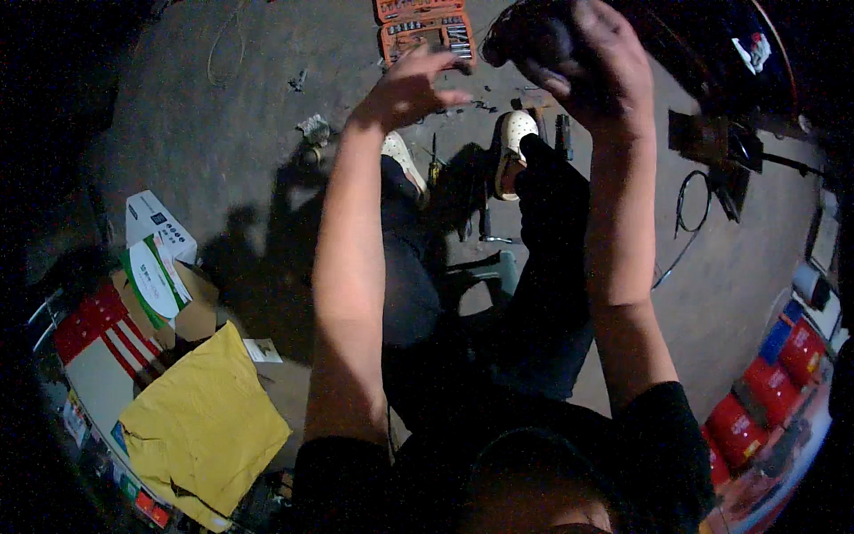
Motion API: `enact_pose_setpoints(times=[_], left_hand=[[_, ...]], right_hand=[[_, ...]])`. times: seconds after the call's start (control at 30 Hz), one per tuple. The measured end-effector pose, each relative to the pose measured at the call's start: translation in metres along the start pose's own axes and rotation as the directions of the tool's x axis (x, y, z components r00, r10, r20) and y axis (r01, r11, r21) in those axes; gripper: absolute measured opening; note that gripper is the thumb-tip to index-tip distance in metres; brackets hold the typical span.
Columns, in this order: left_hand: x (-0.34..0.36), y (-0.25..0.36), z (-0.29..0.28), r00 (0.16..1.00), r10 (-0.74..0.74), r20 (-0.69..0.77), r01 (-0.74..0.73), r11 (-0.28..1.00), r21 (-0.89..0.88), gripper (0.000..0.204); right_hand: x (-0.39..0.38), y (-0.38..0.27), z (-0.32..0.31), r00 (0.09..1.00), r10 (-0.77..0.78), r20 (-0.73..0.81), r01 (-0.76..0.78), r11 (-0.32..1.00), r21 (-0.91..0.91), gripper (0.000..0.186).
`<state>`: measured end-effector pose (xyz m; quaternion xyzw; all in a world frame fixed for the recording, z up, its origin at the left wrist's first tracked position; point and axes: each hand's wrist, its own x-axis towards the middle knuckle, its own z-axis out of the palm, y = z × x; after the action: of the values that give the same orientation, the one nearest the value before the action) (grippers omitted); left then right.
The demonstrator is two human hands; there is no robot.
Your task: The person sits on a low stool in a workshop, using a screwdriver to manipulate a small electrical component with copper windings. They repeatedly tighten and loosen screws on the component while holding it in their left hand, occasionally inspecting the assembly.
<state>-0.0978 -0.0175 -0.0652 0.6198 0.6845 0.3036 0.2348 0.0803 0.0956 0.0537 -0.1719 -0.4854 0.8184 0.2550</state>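
Apparently loose, left hand (416, 87) stands open above the floor (258, 116), fingers spread and pointing rightward, thumb apart from the forefinger; no hold visible. Right hand (612, 76) raised, half open, fingers and thumb curved about a dark rounded object (544, 40); too dim to tell whether gripped or only touched. Object sits by the far edge of view, right of an orange tool case (422, 19). Its bulk seems to reach leftward from the palm; long axis unclear in shadow. Tool case open, sockets in rows. Between and near the pale shoes (518, 133): screwdriver (435, 171), upright in view, and small metal tools. Toward the floor's right side, a looped black cable (694, 200); at left, a yellow envelope (209, 418).
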Motion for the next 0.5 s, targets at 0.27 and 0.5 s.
enact_pose_setpoints(times=[0.27,0.5], left_hand=[[0.008,-0.02,0.031,0.956,-0.278,0.096,0.277,0.961,0.026,0.063],[0.007,0.012,0.015,0.98,-0.156,-0.121,0.142,0.982,-0.123,0.085]], right_hand=[[-0.014,-0.039,0.027,0.851,-0.488,-0.193,0.524,0.814,0.252,0.043],[-0.009,-0.052,-0.056,0.535,-0.845,0.02,0.765,0.475,-0.435,0.029]])
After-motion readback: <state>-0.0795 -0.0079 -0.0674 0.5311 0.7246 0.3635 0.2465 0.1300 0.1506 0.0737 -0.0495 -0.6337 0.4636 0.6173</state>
